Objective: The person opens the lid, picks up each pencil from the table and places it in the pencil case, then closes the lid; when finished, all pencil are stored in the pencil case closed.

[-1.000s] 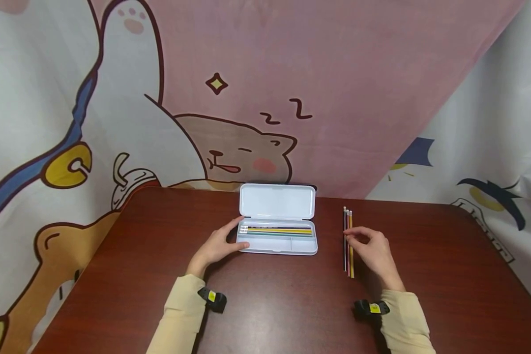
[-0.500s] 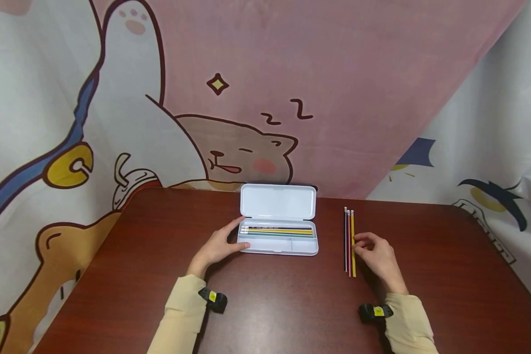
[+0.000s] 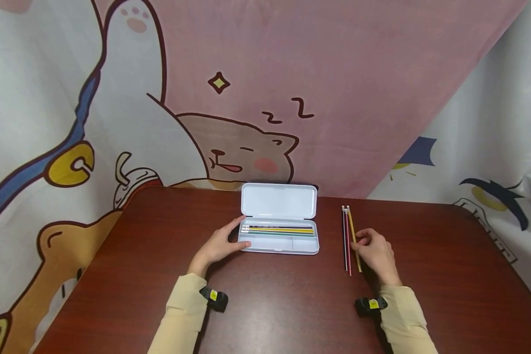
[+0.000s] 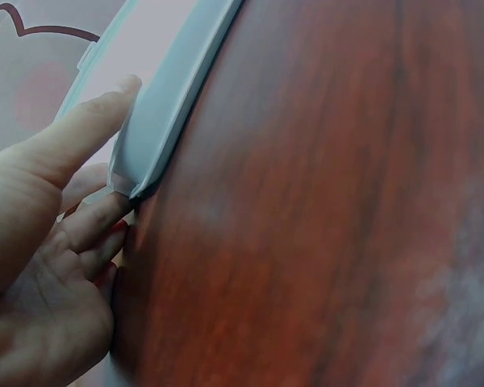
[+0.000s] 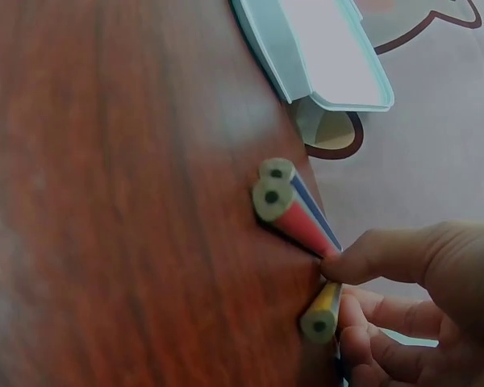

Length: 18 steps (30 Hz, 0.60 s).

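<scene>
A white pencil case (image 3: 265,244) lies with its lid raised at the back. Several pencils (image 3: 279,230) lie side by side in its rear compartment. Around the case's left end, my left hand (image 3: 214,250) holds on, thumb over the front rim and fingers at the back corner. To the right of the case, my right hand (image 3: 376,251) pinches a yellow pencil (image 3: 353,226) between thumb and fingers. That pencil slants away from a red pencil (image 3: 348,250) and a dark pencil (image 3: 344,246), which lie together on its left. In the right wrist view, the thumb also appears close to the red pencil (image 5: 301,230).
The brown wooden table (image 3: 274,305) extends in front of the case and between the hands. A cartoon-printed cloth (image 3: 336,73) hangs behind the table's back edge. Black cameras (image 3: 371,306) are strapped at both wrists.
My right hand first shifted right off the pencils' left side, then took the yellow pencil, whose near end has swung right from the other two. My left hand stays on the case.
</scene>
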Available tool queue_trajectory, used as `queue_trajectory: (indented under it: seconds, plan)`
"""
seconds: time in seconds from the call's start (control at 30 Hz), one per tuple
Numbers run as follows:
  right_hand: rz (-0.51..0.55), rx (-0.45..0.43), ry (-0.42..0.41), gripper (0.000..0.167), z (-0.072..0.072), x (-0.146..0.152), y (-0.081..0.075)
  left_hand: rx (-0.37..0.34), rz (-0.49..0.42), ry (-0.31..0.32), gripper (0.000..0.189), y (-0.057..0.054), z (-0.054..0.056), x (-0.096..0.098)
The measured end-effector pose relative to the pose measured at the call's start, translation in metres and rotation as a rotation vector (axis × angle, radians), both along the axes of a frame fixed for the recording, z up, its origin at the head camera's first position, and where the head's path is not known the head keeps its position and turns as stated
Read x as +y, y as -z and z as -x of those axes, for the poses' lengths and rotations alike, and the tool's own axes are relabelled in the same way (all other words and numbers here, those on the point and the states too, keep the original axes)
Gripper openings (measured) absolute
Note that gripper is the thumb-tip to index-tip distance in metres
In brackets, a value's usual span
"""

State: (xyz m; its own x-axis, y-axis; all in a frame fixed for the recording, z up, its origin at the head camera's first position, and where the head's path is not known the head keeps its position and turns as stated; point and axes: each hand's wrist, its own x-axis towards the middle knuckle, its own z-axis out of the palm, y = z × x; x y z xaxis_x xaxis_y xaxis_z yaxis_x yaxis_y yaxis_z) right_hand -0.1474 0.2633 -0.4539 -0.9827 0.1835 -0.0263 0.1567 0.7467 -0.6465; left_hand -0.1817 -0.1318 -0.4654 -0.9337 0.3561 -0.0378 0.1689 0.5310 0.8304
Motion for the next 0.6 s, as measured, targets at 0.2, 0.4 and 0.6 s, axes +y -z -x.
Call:
queue_trajectory:
  seconds: [0.2, 0.4, 0.6]
  plan:
    - [-0.020, 0.051, 0.037, 0.031, -0.0027, -0.0021, 0.0005, 0.006, -0.001, 0.001, 0.078, 0.0010, 0.0007, -0.0005]
    - [-0.005, 0.092, 0.087, 0.027, -0.0055, 0.0004, 0.0019, 0.010, 0.004, 0.006, 0.078, 0.0022, 0.0016, -0.0008]
    - [0.023, 0.116, 0.119, 0.022, -0.0092, 0.0049, 0.0003, 0.005, 0.010, 0.007, 0.079, 0.0012, 0.0013, -0.0011]
